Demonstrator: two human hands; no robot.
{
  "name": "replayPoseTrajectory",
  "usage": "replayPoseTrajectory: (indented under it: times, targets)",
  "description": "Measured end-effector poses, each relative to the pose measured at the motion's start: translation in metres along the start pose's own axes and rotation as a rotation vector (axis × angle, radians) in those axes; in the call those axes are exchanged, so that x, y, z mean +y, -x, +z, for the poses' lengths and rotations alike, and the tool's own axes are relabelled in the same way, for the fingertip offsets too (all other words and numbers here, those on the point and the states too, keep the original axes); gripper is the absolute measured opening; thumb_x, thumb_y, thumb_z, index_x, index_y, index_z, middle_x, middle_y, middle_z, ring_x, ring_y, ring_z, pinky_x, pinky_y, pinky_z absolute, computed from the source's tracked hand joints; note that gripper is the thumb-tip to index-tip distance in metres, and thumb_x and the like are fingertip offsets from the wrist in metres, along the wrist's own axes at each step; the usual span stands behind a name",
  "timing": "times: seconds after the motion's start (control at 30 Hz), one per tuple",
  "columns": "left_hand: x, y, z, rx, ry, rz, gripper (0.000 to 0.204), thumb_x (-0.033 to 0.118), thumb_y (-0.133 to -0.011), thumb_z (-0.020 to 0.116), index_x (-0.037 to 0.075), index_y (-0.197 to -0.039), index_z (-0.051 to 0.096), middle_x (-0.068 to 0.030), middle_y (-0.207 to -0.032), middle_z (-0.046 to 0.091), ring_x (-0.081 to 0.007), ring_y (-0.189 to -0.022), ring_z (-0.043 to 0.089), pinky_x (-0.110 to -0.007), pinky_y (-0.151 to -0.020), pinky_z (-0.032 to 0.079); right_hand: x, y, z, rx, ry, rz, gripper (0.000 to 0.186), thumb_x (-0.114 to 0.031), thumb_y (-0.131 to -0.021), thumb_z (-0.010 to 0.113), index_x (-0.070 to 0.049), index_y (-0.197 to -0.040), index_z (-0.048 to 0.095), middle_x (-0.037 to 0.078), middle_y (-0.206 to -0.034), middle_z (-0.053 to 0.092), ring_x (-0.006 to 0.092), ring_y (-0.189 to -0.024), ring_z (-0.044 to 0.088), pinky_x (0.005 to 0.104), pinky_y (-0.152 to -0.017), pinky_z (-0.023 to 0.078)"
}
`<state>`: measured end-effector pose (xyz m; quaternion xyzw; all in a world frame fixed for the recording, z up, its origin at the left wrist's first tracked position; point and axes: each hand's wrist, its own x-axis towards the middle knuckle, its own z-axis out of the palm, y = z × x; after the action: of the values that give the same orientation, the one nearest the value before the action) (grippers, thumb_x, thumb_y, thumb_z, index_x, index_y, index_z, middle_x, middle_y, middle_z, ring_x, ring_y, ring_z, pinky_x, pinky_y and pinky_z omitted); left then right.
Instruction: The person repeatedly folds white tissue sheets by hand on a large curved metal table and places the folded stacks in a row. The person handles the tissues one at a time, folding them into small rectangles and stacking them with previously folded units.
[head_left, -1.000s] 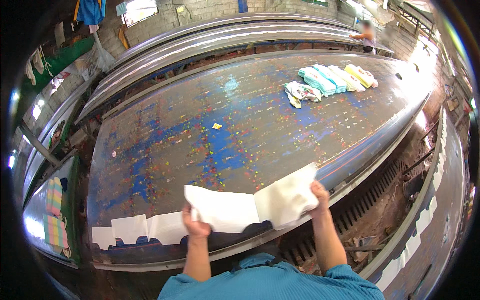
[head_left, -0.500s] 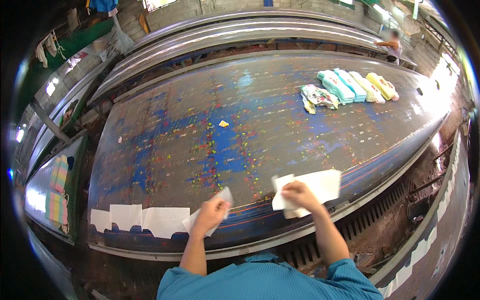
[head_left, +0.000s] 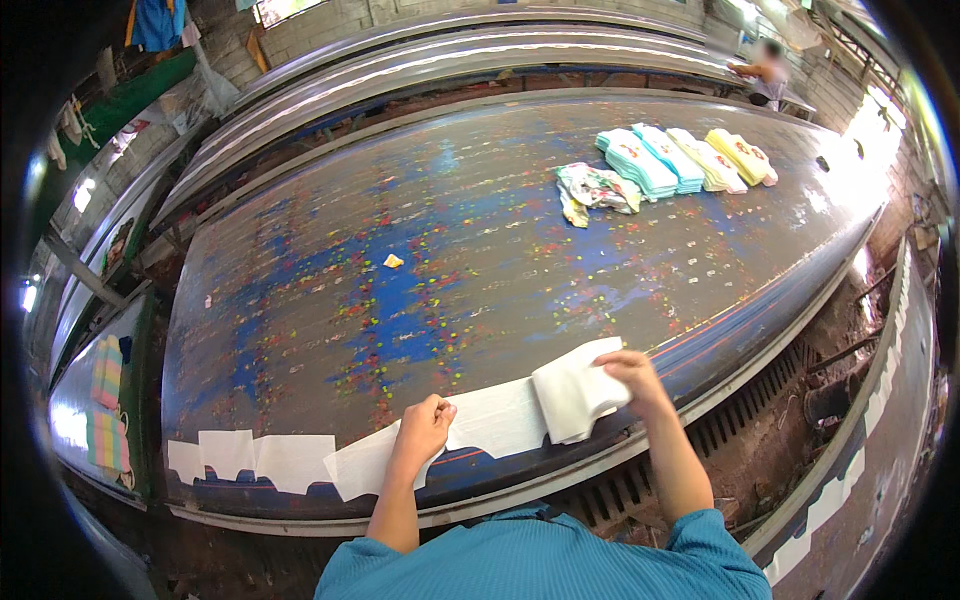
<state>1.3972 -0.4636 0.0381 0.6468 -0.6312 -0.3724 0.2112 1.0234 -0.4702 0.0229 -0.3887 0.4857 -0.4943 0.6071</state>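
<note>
My left hand (head_left: 426,426) is closed at the edge of a white sheet (head_left: 490,415) laid along the near edge of the long, paint-spotted table (head_left: 300,300). My right hand (head_left: 632,372) grips a folded white bundle (head_left: 568,395) just to the right, over that sheet's end. Several more white pieces (head_left: 293,460) with notched lower edges lie side by side along the edge to the left. Folded stacks of light blue and yellow cloth (head_left: 640,165) and a crumpled printed cloth (head_left: 595,190) lie farther back on the right.
A co-worker (head_left: 768,75) stands by long tables (head_left: 480,45) at the back. A side table (head_left: 135,330) at the left holds striped cloth (head_left: 107,390). A curved table (head_left: 895,400) stands at the right, with a grated channel (head_left: 730,400) below the table edge.
The white material has been drawn out rightward, so another piece now lies along the edge between my hands. My right hand has shifted right and up with the folded bundle since half a second ago.
</note>
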Motion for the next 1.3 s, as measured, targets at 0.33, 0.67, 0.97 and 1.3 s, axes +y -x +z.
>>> replayPoseTrajectory:
  times: [0.33,0.67,0.97,1.3]
  targets:
    - [0.048,-0.014,0.076,-0.2,0.219,0.214,0.021,0.02,-0.09,0.064,0.0,-0.096,0.065,-0.0126,-0.075,0.067,-0.0149,-0.065,0.061,-0.031,-0.062,0.049,-0.115,0.039,-0.099,0.177,-0.263,-0.264,0.034,-0.008,-0.063,0.063,0.002,-0.095,0.069,0.013,-0.09,0.068,0.0258,-0.081,0.067,0.0365,-0.075,0.056]
    - [0.134,-0.014,0.196,-0.388,0.364,0.396,0.02,0.02,-0.089,0.066,0.001,-0.095,0.064,-0.0116,-0.081,0.064,-0.0189,-0.071,0.061,-0.034,-0.067,0.049,-0.005,0.008,-0.07,0.008,0.025,0.246,0.034,-0.006,-0.085,0.062,-0.004,-0.118,0.066,0.009,-0.101,0.068,0.0158,-0.086,0.064,0.0279,-0.075,0.052]
    - [0.182,-0.047,0.237,-0.037,0.145,0.438,0.035,0.03,-0.077,0.079,-0.001,-0.076,0.062,-0.0127,-0.064,0.059,-0.0209,-0.057,0.057,-0.034,-0.055,0.046,-0.016,-0.001,-0.095,-0.218,0.196,0.056,0.054,-0.04,-0.1,0.046,-0.005,-0.141,0.045,0.012,-0.143,0.046,0.0257,-0.136,0.037,0.04,-0.114,0.025]
    - [0.186,-0.059,0.269,-0.374,0.631,0.006,0.021,0.019,-0.091,0.066,-0.002,-0.091,0.067,-0.0066,-0.079,0.067,-0.0118,-0.071,0.062,-0.03,-0.064,0.05,-0.03,-0.003,-0.154,-0.374,0.031,0.028,0.075,-0.018,-0.093,0.061,-0.009,-0.152,0.014,0.019,-0.141,0.039,0.026,-0.124,0.046,0.0386,-0.103,0.039]
